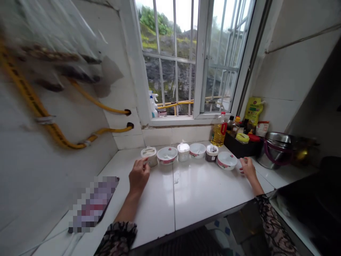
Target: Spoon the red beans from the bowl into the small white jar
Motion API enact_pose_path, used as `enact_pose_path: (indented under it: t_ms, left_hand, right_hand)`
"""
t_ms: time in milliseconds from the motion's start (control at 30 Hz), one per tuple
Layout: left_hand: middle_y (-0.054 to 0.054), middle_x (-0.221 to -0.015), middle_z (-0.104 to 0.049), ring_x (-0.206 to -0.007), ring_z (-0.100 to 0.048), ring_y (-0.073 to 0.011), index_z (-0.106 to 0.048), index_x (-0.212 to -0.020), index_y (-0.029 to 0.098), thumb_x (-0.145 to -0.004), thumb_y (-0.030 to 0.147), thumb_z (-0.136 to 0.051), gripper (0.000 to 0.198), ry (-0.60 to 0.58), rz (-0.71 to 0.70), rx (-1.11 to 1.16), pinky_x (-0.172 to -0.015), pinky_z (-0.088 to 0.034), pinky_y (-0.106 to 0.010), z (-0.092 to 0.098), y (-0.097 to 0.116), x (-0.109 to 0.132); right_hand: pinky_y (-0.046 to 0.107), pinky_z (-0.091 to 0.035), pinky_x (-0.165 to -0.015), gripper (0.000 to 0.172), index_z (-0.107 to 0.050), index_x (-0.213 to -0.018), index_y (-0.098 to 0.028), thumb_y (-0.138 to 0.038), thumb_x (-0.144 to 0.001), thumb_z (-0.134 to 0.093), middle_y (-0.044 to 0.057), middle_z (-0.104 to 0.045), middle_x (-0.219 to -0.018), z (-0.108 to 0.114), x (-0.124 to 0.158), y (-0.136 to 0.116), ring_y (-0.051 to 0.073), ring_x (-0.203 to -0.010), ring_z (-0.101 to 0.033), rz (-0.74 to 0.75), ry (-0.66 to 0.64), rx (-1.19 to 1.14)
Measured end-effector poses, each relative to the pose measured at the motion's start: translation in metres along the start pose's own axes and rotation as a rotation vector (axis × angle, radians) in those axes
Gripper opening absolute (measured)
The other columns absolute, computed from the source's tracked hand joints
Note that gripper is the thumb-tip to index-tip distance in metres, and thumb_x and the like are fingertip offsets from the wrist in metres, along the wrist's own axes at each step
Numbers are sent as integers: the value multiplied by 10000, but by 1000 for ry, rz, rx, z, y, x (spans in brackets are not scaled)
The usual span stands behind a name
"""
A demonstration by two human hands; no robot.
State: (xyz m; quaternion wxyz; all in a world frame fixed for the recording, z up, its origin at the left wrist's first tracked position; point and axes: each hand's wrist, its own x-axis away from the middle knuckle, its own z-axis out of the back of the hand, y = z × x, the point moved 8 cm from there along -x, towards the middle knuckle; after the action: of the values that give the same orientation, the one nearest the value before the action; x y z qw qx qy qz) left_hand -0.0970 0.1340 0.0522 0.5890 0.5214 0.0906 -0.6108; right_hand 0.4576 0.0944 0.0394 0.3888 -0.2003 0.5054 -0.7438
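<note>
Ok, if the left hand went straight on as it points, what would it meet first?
Probably the lidded jar at the row's left end; the left hand looks right beside it, though any contact is unclear.

The white-framed, barred glass window (201, 67) admits pale, overexposed daylight; below it, the glossy white tiled counter (197, 193) gleams; left of it, a clear plastic bag (61, 37) blurs; right of the window, shadow deepens.

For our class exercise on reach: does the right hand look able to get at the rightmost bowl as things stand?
Probably yes: the right hand is close beside the rightmost bowl, nothing visible stands between them, and the bowl's top is uncovered.
</note>
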Motion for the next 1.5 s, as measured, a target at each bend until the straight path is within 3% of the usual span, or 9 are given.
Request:
enact_pose_path:
  t_ms: [200, 333, 533, 700, 833, 933, 1333, 1400, 1500]
  left_hand:
    - [-69, -1016, -643, -817, -645, -198, -629, -1036, 191, -793, 129, -466, 300, 0, 47, 22, -788, -506, -298, 1, -3, 1]
    - [-73, -1018, -649, -789, -650, -198, -632, -1019, 191, -794, 136, -464, 287, -6, 35, 23, -747, -511, -296, 1, -1, 1]
    - [-77, -1039, -652, -829, -654, -211, -633, -1026, 195, -800, 131, -462, 290, -12, 26, 43, -777, -513, -306, -1, 1, 0]
    - [-78, -1069, -649, -863, -658, -214, -630, -1042, 196, -802, 117, -467, 301, -24, 37, 41, -812, -510, -307, -2, 1, 0]
    - [-90, -1059, -650, -849, -660, -216, -630, -1041, 184, -802, 107, -463, 302, -24, 41, 24, -787, -517, -307, -1, 1, 0]
    - [-91, -1055, -652, -830, -662, -210, -629, -1046, 176, -799, 100, -465, 306, -25, 42, 13, -773, -520, -303, -1, 0, -1]
    - [-75, -1068, -648, -845, -660, -199, -620, -1046, 185, -798, 76, -467, 311, -46, 56, 5, -831, -525, -308, -4, 0, -1]
    - [-76, -1069, -647, -841, -660, -199, -621, -1044, 182, -796, 77, -470, 309, -50, 55, 1, -831, -526, -312, -4, 0, -1]
    - [-79, -1073, -646, -858, -656, -203, -622, -1045, 179, -795, 79, -464, 312, -52, 50, -4, -851, -520, -325, -4, 0, -1]
  right_hand:
    - [267, -514, -415, 444, -554, -1208, -139, -273, -785, -539, 23, -648, -678, -38, 4, 5, 160, -450, -600, -146, -157, -101]
    - [271, -516, -417, 447, -591, -1160, -125, -199, -725, -521, -28, -569, -508, -42, 7, 3, 178, -428, -585, -158, -175, -162]
    - [239, -496, -385, 377, -643, -1030, -141, -204, -693, -486, -41, -550, -508, -46, 31, -10, 145, -412, -544, -84, -259, -214]
    - [283, -557, -440, 406, -672, -1020, -179, -223, -656, -500, -23, -612, -585, -94, 77, -29, 155, -469, -594, -59, -484, -229]
    - [279, -565, -444, 485, -660, -1079, -180, -248, -633, -481, -8, -649, -694, -144, 121, -51, 150, -522, -617, 28, -782, -235]
    - [273, -567, -445, 519, -641, -1119, -179, -268, -636, -472, 0, -661, -767, -163, 139, -60, 141, -545, -616, 74, -863, -209]
    - [277, -545, -481, 553, -570, -1224, -179, -379, -720, -460, -13, -616, -693, -176, 148, -58, 151, -514, -618, 123, -905, -52]
    - [279, -534, -517, 493, -575, -1215, -186, -401, -791, -445, 2, -636, -714, -169, 146, -64, 157, -539, -629, 224, -861, 64]
    - [329, -531, -693, 362, -634, -1114, -179, -398, -861, -495, 86, -690, -952, -145, 144, -97, 192, -725, -662, 591, -570, 299]
